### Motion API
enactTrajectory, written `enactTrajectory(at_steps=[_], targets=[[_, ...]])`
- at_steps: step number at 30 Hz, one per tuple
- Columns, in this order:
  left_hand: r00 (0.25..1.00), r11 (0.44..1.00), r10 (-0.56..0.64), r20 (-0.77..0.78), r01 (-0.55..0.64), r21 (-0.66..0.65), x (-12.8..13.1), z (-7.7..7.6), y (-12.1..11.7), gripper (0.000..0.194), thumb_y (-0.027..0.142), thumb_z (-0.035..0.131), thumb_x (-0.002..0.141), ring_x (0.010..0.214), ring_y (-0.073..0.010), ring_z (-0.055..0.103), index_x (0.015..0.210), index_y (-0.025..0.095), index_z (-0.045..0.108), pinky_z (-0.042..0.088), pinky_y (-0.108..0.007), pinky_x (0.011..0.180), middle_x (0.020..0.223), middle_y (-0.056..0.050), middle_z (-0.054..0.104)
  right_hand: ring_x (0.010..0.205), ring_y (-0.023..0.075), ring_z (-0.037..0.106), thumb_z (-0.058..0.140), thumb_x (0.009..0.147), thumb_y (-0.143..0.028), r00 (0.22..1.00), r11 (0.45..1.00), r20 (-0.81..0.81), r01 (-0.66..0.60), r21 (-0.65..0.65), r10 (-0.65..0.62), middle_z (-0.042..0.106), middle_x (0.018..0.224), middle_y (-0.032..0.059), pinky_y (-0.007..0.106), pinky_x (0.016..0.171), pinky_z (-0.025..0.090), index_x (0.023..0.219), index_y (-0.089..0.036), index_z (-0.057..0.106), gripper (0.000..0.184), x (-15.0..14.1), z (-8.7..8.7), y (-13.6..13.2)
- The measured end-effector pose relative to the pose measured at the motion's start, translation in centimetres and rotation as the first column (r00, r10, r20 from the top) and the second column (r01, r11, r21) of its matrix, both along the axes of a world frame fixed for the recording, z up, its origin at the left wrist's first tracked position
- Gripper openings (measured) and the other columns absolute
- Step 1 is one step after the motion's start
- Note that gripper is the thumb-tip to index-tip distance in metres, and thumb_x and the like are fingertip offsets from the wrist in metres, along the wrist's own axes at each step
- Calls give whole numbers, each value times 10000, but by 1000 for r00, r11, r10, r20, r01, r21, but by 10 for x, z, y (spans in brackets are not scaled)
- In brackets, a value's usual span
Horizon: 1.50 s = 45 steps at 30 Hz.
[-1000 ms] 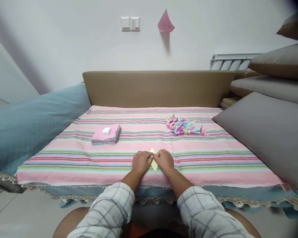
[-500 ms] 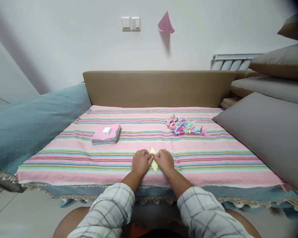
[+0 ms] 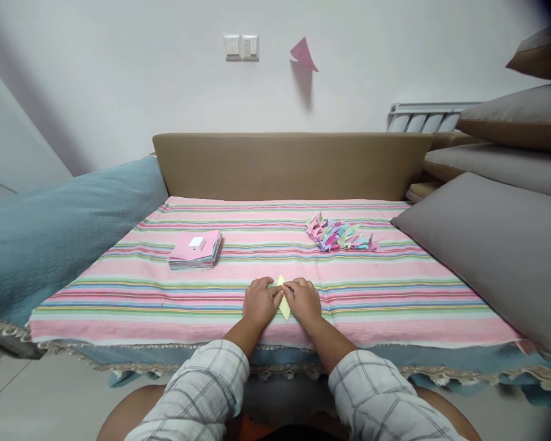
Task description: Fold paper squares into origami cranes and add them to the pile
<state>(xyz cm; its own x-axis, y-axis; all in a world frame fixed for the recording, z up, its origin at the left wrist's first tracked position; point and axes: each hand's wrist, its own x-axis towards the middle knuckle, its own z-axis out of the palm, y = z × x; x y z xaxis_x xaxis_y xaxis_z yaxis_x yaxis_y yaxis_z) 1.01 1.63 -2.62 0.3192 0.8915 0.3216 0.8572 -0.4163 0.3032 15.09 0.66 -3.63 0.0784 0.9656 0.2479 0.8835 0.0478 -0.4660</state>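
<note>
Pinching folded yellow paper near its far tip with left hand and right hand, toward front of striped cloth; best to match edges, then press creases evenly.

No text, label, brand, number or sign can be read anywhere in view.

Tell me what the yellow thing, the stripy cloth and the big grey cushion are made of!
Yellow thing: probably paper, matte, with crisp, straight edges. Stripy cloth: probably woven cotton, dull, with soft wrinkles. Grey cushion: smooth, matte cover, fabric or imitation leather; no weave shows.
</note>
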Motion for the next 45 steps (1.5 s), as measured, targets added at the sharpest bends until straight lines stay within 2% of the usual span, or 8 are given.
enactTrajectory(at_steps=[5, 13, 21, 24, 30, 38, 42, 45], targets=[[995, 997, -47, -83, 52, 56, 4, -1, -3, 243, 315, 457, 876, 1233, -291, 353, 1000, 299, 665, 302, -476, 971, 1404, 19, 433, 927, 203, 502, 429, 906, -326, 999, 999, 5, -37, -29, 37, 601, 1043, 58, 309, 787, 344, 1032, -295, 665, 270, 4, 0, 2], [994, 992, -86, -69, 79, -102, 3, 2, 5, 347, 305, 380, 908, 1209, -243, 413, 1222, 267, 523, 297, -441, 977, 1226, -45, 601, 958, 184, 514, 480, 876, -271, 987, 986, -31, -157, -60, 155, 615, 1008, 52, 278, 834, 351, 1042, -271, 669, 251, 15, -1, 11], [999, 985, -41, 8, 42, -167, 2, 3, 11, 373, 277, 465, 853, 1142, -217, 463, 1221, 281, 524, 320, -408, 964, 1098, -35, 649, 940, 210, 480, 528, 850, -288, 997, 996, -15, -78, -35, 78, 580, 1029, 52, 317, 824, 348, 1037, -303, 667, 234, 9, -1, 4], [999, 988, -52, -11, 50, -144, 2, 1, 11, 400, 252, 478, 835, 1152, -227, 454, 1229, 311, 514, 321, -433, 969, 1200, -23, 604, 963, 223, 464, 544, 843, -301, 999, 998, -8, -52, -31, 52, 556, 1065, 51, 341, 827, 346, 1042, -326, 666, 235, 8, -2, 2], [995, 992, -19, -99, 7, -124, 3, -2, 10, 399, 289, 455, 856, 1259, -302, 349, 1247, 311, 530, 312, -489, 986, 1466, -52, 331, 982, 220, 455, 527, 859, -311, 998, 998, 22, -53, -41, 54, 540, 1095, 52, 337, 824, 344, 1071, -337, 653, 248, 9, -2, 1], [999, 983, -42, -18, 38, -182, -4, 1, 12, 389, 341, 445, 868, 1271, -247, 360, 1247, 331, 532, 302, -448, 1036, 1425, -25, 401, 952, 199, 469, 465, 886, -323, 997, 997, 4, -75, -9, 75, 550, 1076, 29, 321, 820, 348, 1081, -338, 638, 261, 11, -1, -1], [998, 985, -56, 4, 56, -164, -7, 0, 11, 412, 343, 569, 786, 1269, -267, 367, 1197, 314, 583, 296, -452, 1049, 1416, -33, 414, 953, 206, 473, 440, 891, -323, 996, 996, -29, -84, -11, 84, 553, 1081, 33, 331, 826, 354, 1079, -333, 643, 277, 12, -2, -1], [998, 986, -57, 4, 57, -157, -7, -1, 11, 384, 352, 545, 807, 1266, -275, 375, 1183, 301, 600, 299, -461, 1049, 1407, -40, 427, 979, 210, 474, 446, 880, -322, 991, 993, -77, -111, -28, 108, 558, 1090, 33, 338, 864, 356, 1101, -326, 639, 293, 15, -1, 0]])
